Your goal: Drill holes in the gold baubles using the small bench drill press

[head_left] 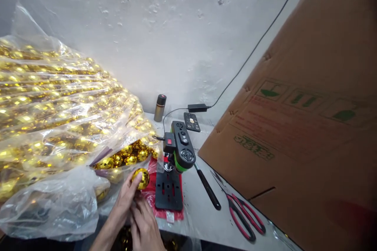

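My left hand [122,196] is closed on a shiny gold faceted ball [141,179], held between thumb and fingers. My right hand [145,225] is just below, its fingers curled in against the left hand; what they hold, if anything, is hidden. Ahead of the hands stands a small black and green machine [184,145] with round vents and a red switch. Its black slotted base plate [169,194] rests on a red plastic packet [151,174]. To the left, a large clear plastic bag [70,117] bulges with gold balls, and loose gold balls [131,159] show at its opening.
A black-handled tool [209,190] and red-and-black scissors [246,217] lie on the grey table. A phone [192,122], a power adapter [197,108] and a spray can [160,108] are near the wall. A large cardboard box [300,106] stands at the right.
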The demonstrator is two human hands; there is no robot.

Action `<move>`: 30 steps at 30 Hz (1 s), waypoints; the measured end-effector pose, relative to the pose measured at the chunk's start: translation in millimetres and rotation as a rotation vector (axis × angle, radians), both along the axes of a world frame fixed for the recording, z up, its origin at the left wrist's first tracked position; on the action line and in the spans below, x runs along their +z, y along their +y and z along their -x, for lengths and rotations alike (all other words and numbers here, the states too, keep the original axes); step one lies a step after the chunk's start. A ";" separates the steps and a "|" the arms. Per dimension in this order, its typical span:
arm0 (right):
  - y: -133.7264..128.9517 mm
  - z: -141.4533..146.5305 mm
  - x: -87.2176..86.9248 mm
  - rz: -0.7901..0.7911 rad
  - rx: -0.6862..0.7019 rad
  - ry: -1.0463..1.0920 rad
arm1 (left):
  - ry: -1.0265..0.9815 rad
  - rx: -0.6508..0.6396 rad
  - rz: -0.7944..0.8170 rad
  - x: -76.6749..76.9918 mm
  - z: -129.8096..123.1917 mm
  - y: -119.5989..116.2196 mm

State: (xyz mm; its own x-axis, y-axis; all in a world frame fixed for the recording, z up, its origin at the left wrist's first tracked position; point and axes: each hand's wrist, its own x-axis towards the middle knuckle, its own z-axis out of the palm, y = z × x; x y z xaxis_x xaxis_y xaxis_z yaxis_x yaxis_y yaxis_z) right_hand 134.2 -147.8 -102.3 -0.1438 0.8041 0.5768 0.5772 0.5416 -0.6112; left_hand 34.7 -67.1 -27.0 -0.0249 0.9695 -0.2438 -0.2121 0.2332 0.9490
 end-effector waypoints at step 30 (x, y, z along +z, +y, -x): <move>-47.0 -68.4 26.9 0.024 -0.446 0.310 | -0.117 -0.098 0.157 -37.1 -51.6 -48.3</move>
